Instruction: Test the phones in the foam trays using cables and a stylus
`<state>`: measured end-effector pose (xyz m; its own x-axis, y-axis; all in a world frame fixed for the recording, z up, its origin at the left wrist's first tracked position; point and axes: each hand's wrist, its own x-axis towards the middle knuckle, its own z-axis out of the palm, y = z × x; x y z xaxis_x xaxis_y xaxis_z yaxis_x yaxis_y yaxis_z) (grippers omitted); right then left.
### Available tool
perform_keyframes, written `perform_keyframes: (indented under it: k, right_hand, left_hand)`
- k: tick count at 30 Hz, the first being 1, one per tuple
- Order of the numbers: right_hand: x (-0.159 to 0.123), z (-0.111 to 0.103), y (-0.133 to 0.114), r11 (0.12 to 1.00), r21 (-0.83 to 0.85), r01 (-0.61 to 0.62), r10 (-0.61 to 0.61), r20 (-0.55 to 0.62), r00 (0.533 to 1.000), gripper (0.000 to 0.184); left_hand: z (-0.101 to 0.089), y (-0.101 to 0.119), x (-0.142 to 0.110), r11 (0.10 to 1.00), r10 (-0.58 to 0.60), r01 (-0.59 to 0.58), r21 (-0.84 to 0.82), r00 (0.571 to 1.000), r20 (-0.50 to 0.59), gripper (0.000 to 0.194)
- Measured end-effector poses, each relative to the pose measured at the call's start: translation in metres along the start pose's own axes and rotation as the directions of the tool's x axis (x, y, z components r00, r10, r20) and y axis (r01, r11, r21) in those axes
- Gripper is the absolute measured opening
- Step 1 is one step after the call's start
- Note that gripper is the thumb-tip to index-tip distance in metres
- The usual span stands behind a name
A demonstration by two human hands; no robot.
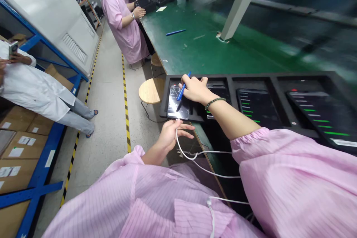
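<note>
My right hand [195, 88] reaches across to the left end of a black slotted tray [251, 78] and grips a blue pen [182, 90], its tip over a dark-screened phone [177, 103] lying in the leftmost slot. My left hand [170, 134] is just below that phone's near edge, fingers pinched on a white cable [195, 156] whose end meets the phone's bottom. Other phones with lit green-lined screens [252, 106] lie in the slots to the right.
A green workbench [200, 44] holds another blue pen [175, 32] and a white post [240, 3]. A person in pink works at a keyboard at the far end. A round wooden stool [150, 91] stands in the aisle. A seated person in white holds a phone by blue shelving with cardboard boxes [19, 145].
</note>
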<state>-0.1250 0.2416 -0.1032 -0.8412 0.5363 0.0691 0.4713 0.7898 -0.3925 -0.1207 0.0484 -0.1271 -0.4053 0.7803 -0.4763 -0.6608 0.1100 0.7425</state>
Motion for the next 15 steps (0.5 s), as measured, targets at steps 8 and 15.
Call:
perform_keyframes:
  k: [8, 15]
  right_hand:
    - [-0.024, -0.024, -0.004, 0.995, 0.032, 0.096, -0.095, -0.028, 0.995, 0.017]
    - [-0.094, -0.034, -0.001, 0.896, 0.151, 0.417, -0.43, 0.068, 0.9, 0.018]
  left_hand:
    - [-0.01, 0.01, -0.003, 0.994, -0.034, 0.03, 0.104, 0.999, 0.035, 0.031]
    - [-0.026, 0.04, -0.083, 0.525, 0.696, -0.64, 0.561, 0.702, 0.151, 0.064]
